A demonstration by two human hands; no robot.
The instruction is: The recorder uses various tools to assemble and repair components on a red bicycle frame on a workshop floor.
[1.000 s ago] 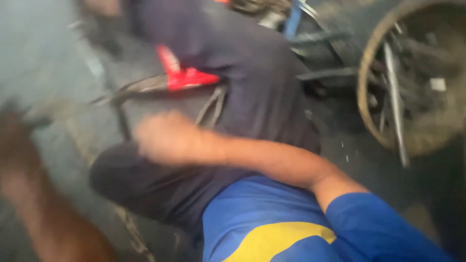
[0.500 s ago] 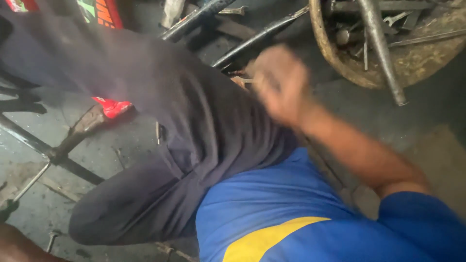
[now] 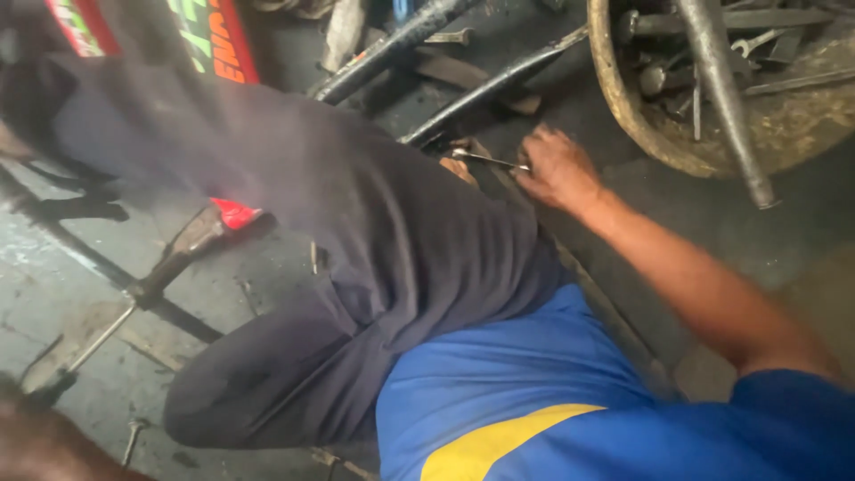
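Note:
My right hand (image 3: 557, 169) reaches forward over my raised knee, its fingers closed on one end of a thin silver spanner (image 3: 485, 160). The spanner lies level and points left toward a dark frame tube (image 3: 499, 85). My leg in dark trousers (image 3: 383, 240) fills the middle, and my blue shirt with a yellow stripe (image 3: 499, 401) is below it. Only a blurred brown part of my left arm (image 3: 36, 445) shows in the bottom left corner; the hand itself is out of view.
A rusty round metal basin (image 3: 623, 116) holding spanners and a long bar sits at the top right. Dark frame tubes (image 3: 401, 44) cross the top. A red-tipped tool (image 3: 233, 214) and a metal stand (image 3: 134, 294) lie on the grey floor at left.
My right hand swept from the left across my leg to the upper right and now rests on the spanner. The view shifted up and right, and the blur eased.

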